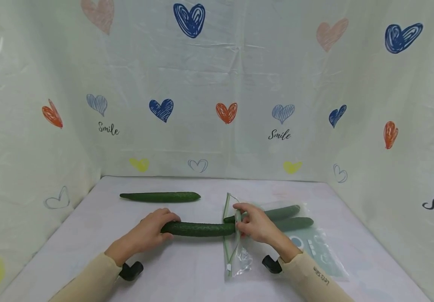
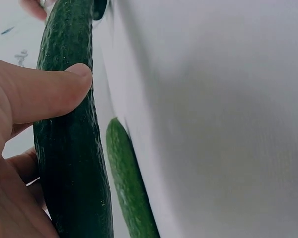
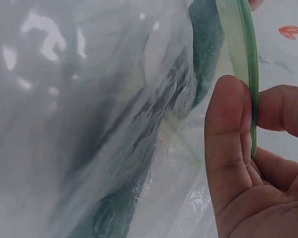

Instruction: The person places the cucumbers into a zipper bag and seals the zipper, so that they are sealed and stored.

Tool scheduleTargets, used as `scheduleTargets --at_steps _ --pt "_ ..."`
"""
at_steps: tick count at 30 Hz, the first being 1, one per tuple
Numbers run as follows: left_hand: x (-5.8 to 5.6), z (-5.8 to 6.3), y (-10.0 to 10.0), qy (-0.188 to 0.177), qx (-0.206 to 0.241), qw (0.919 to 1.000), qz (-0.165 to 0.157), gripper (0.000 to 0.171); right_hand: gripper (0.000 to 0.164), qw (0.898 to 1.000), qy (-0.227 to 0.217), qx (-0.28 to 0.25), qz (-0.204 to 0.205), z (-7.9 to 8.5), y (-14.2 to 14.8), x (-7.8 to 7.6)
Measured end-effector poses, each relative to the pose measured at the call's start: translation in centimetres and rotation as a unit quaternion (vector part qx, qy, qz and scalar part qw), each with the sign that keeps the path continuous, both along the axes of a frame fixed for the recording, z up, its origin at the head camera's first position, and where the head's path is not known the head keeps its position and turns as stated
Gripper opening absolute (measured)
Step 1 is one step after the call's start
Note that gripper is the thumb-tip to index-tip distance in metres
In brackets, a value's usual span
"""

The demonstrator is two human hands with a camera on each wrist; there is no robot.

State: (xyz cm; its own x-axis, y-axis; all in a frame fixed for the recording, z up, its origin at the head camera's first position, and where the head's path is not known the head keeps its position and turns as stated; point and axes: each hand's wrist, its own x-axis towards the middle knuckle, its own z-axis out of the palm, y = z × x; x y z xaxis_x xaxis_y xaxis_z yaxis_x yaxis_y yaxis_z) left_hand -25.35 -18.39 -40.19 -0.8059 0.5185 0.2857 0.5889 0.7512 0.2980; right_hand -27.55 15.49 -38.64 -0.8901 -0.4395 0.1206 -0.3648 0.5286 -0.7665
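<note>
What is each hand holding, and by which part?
The right hand pinches the plastic bag by its green-edged opening; the left hand grips a cucumber towards the end farther from the bag.

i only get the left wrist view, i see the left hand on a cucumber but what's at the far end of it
Observer: In the head view, the far end of the held cucumber, the one in the left hand, reaches the mouth of a clear zip bag.
Operator: ok and who's got the bag, anything in there already
Observer: The right hand pinches its green-edged rim in the right wrist view.
Operator: and inside it
Observer: Two more cucumbers show through the plastic in the head view, a farther one and a nearer one.
</note>
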Motion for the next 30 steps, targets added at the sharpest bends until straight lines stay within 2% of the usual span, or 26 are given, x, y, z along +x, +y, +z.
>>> scheduleTargets --at_steps 10,21,30 --pt "-0.1 0.0 2.1 0.000 -0.004 0.9997 -0.022 0.038 0.051 1.000 -0.007 -0.016 0.001 0.2 0.1 0.0" --pt "-0.7 -0.6 5.6 -0.001 -0.012 0.9991 -0.041 0.037 0.052 0.999 -0.011 -0.034 0.002 0.6 0.3 0.1" --pt "-1.5 -0.7 8.4 -0.048 -0.001 0.9980 -0.042 0.035 0.050 1.000 -0.002 -0.023 0.003 0.5 0.3 0.1"
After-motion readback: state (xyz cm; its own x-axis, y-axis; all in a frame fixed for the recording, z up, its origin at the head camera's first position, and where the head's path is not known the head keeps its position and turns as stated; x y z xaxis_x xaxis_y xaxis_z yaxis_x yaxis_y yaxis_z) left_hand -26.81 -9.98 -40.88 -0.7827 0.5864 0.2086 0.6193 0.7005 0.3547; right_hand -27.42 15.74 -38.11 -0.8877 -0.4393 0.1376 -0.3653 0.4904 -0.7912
